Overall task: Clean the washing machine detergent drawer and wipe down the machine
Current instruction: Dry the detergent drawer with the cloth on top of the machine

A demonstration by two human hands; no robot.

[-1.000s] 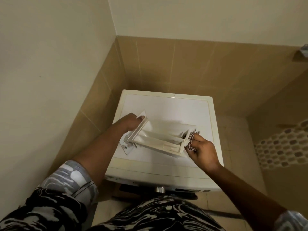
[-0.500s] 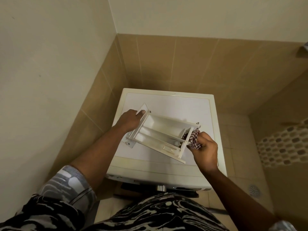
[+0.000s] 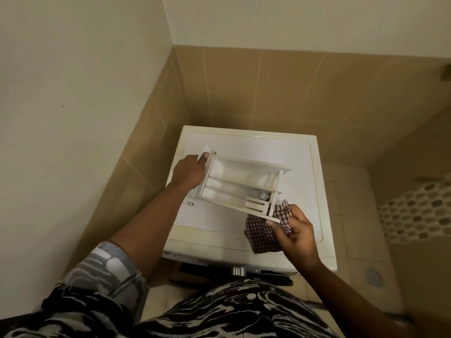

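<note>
A white detergent drawer (image 3: 234, 184) with several compartments is held tilted above the top of the white washing machine (image 3: 300, 154). My left hand (image 3: 189, 173) grips the drawer's front panel at its left end. My right hand (image 3: 294, 231) holds a red-and-white checked cloth (image 3: 262, 236) against the drawer's near right corner, with the thumb pressing on the drawer's edge. Part of the cloth hangs below the hand.
The machine stands in a corner, with a cream wall on the left and tan tiles behind. Tiled floor lies to the right with a round drain (image 3: 374, 276). A chrome knob (image 3: 238, 270) shows at the machine's front edge.
The drawer has tipped so its compartments face up more. My right hand has moved down to the drawer's near right corner, and more of the cloth hangs loose.
</note>
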